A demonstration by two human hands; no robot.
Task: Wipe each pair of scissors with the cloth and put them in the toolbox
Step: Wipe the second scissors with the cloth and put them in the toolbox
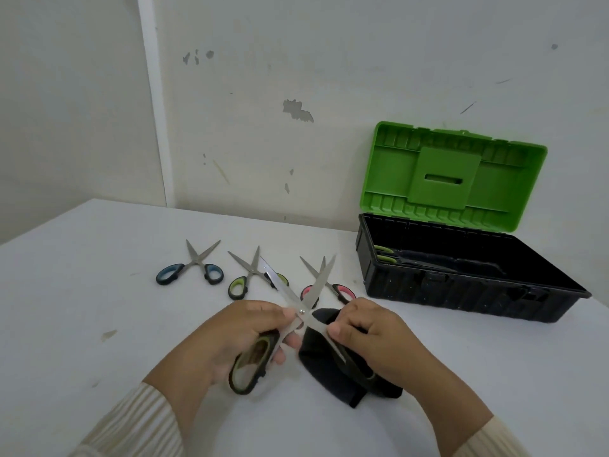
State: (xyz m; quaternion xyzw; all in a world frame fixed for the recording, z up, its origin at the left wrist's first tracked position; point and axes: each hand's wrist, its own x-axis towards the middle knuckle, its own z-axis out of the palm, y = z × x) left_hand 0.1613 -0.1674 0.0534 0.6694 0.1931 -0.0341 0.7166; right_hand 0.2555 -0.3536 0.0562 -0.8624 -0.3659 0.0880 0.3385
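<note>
My left hand (237, 338) grips the green-and-black handle of an opened pair of scissors (304, 296), blades spread in an X above the table. My right hand (372, 338) holds the other handle together with a dark cloth (326, 361) bunched under the blades. Behind them lie three more pairs on the table: blue-handled scissors (192, 270), green-handled scissors (245, 278) and pink-handled scissors (333, 290), the last partly hidden by the held blades. The toolbox (468, 291) stands open at the right, black base, green lid (451, 176) upright, with a green-handled pair (385, 253) inside.
The white table (82, 308) meets a scuffed white wall at the back. The toolbox lid leans against that wall. Cream ribbed sleeves cover both forearms at the bottom of the view.
</note>
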